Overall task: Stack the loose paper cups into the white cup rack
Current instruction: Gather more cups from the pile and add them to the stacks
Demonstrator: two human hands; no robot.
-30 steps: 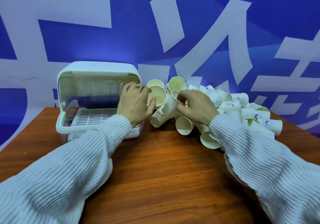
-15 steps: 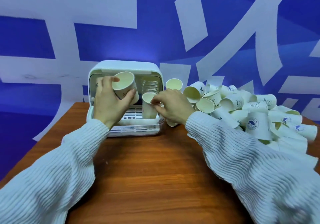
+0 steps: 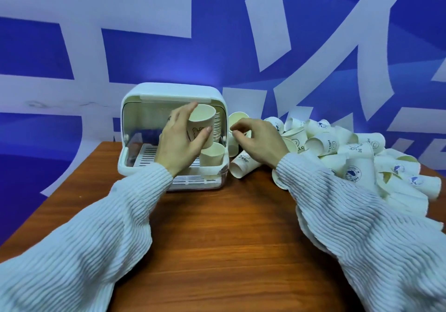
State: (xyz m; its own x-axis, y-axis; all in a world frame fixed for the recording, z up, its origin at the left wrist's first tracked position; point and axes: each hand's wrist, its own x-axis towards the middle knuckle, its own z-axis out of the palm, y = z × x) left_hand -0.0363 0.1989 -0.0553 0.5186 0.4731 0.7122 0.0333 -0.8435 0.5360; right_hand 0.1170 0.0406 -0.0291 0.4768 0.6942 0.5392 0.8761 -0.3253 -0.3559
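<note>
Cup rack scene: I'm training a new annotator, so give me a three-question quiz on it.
1. True or false: the left hand grips a paper cup in front of the white cup rack.
2. The loose cup pile lies on which side of the rack: A left, B right?
3. Fill in: an upright cup stands at the rack's front ___ corner.

Key: 1 true; 2 B; 3 right.

a wooden table [image 3: 217,234] with a reddish-brown grain fills the lower half of the view (its left edge runs off at a slant). behind it stands a blue backdrop wall [image 3: 217,53] printed with large pale, near-white strokes, like parts of oversized characters.
</note>
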